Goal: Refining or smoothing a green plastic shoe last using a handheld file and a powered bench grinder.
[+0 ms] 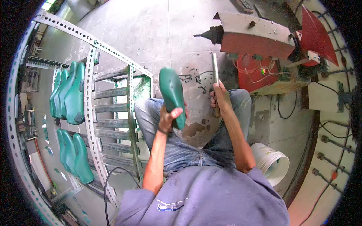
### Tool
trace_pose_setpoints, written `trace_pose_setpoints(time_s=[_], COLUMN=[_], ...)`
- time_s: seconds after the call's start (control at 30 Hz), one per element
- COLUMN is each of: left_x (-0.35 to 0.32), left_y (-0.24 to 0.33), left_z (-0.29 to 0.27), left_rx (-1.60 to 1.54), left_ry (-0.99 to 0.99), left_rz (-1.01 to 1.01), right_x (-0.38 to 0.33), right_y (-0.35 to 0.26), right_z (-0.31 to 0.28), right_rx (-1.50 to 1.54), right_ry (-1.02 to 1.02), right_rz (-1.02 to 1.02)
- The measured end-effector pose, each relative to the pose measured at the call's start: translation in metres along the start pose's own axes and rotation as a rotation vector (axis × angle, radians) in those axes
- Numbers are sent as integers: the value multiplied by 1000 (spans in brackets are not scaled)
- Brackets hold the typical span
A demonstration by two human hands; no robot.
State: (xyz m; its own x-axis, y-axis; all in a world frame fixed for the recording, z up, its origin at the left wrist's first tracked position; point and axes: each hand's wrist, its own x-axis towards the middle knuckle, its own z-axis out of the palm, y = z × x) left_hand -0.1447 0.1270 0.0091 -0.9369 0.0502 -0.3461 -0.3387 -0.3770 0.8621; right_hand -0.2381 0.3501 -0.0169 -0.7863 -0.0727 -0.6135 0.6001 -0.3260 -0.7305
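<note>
A green plastic shoe last (169,84) stands tilted in my left hand (168,117), whose fingers wrap round its narrow lower part. Its broad end points up and away from me, slightly blurred. My right hand (221,97) grips the brown handle of a long narrow tool with a straight pale blade (215,67), which points away from me. Whether it is a knife or a file I cannot tell. The blade and the last are apart. Both hands are above my jeans-clad knees.
On my left, a perforated metal rack (90,71) with dark slats holds several green shoe lasts (75,96). At right stands a red and white machine (260,39) with a pointed black nozzle and loose wires. A white bucket (269,162) lies tilted by my right hip. Scraps dot the floor.
</note>
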Motion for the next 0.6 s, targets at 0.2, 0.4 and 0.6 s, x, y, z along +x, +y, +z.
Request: trace_pose_setpoints(time_s=[0.2,0.4,0.6], left_x=[84,143,161], left_y=[76,95,90], left_z=[22,24,35], left_rx=[212,345,657], left_ry=[-80,-105,10], left_rz=[168,259,349], right_x=[34,25,40], right_y=[60,52,69], right_z=[-11,17,9], right_rx=[-601,-600,-640], right_ry=[-84,-99,-28], right_rz=[-145,-139,-298])
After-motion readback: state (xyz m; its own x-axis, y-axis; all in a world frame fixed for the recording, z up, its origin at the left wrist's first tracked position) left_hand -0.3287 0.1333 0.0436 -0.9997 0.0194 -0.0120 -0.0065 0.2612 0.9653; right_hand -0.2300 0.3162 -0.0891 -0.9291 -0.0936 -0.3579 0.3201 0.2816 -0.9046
